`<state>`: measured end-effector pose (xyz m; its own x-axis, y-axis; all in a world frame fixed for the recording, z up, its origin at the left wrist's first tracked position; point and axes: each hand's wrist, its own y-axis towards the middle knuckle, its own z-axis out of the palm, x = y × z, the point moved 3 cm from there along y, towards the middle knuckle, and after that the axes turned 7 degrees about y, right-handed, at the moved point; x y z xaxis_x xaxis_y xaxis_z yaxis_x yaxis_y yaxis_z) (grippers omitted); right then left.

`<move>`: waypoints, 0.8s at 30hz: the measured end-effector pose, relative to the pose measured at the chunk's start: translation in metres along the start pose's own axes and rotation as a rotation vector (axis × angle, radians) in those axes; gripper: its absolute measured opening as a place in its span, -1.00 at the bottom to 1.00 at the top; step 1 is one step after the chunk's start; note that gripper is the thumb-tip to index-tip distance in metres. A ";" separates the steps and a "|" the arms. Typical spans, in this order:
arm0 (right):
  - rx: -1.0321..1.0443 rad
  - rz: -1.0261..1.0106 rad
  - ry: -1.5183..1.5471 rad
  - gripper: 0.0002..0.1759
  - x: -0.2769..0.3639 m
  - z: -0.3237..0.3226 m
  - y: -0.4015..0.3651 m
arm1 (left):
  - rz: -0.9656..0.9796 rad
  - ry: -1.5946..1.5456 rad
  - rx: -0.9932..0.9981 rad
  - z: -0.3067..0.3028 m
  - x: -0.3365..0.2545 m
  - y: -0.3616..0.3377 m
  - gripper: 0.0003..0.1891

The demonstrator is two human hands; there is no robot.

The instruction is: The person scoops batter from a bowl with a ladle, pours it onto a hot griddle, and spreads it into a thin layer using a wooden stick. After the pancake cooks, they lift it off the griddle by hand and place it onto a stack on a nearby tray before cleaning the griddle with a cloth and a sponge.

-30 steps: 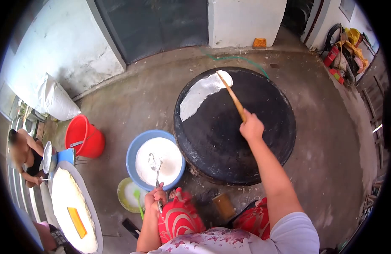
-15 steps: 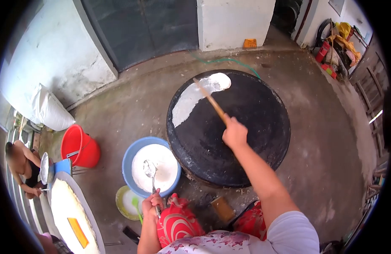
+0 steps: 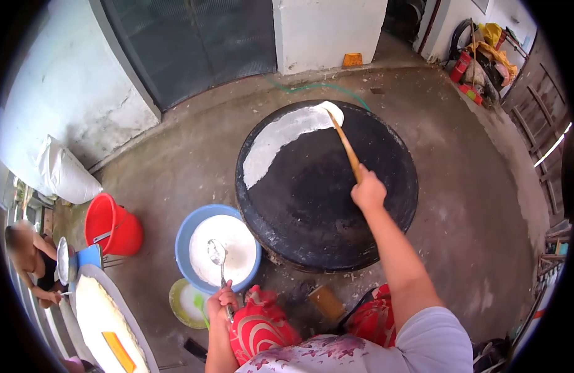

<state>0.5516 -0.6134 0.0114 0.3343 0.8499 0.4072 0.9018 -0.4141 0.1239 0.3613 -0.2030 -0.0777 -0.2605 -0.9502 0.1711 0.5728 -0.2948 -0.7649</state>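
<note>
My right hand (image 3: 369, 189) is closed round the handle of a wooden spreader (image 3: 345, 146) and reaches out over a big round black griddle (image 3: 324, 199). The spreader's far end touches white batter (image 3: 277, 138), which lies in a curved band along the griddle's upper left rim. Low in the view, my left hand (image 3: 222, 301) grips the handle of a metal ladle (image 3: 217, 253). The ladle's bowl rests over the white batter inside a blue basin (image 3: 182, 248), left of the griddle.
A green bowl (image 3: 175, 304) sits below the basin. At left are a red bucket (image 3: 127, 233), a white sack (image 3: 69, 174), a board with a pale sheet (image 3: 104, 317), and another person (image 3: 35, 258). A green hose (image 3: 312, 86) runs behind the griddle.
My right hand has moved the spreader to the right along the far rim, and the batter band now reaches further round. My left hand keeps the ladle in nearly the same place.
</note>
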 end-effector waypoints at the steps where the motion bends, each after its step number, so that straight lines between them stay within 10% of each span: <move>1: -0.020 0.033 0.114 -0.40 0.007 0.005 -0.011 | -0.007 -0.001 0.008 0.000 0.000 0.002 -0.76; 5: 0.025 -0.249 -0.009 -0.45 0.056 0.029 -0.003 | 0.044 0.002 -0.039 0.002 0.001 0.003 -0.76; 13: 0.031 -0.002 0.077 -0.38 0.025 0.004 -0.036 | 0.020 -0.004 -0.011 -0.004 -0.008 0.005 -0.76; 15: 0.087 -0.280 -0.016 -0.37 0.034 0.022 -0.045 | 0.023 0.000 -0.021 -0.003 -0.007 0.007 -0.76; 24: 0.033 0.034 -0.016 -0.32 0.016 0.000 -0.023 | 0.003 0.011 -0.020 -0.002 -0.010 0.006 -0.74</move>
<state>0.5363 -0.5900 0.0151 0.3694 0.8408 0.3958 0.8981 -0.4324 0.0803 0.3658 -0.1952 -0.0859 -0.2674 -0.9498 0.1627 0.5581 -0.2902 -0.7773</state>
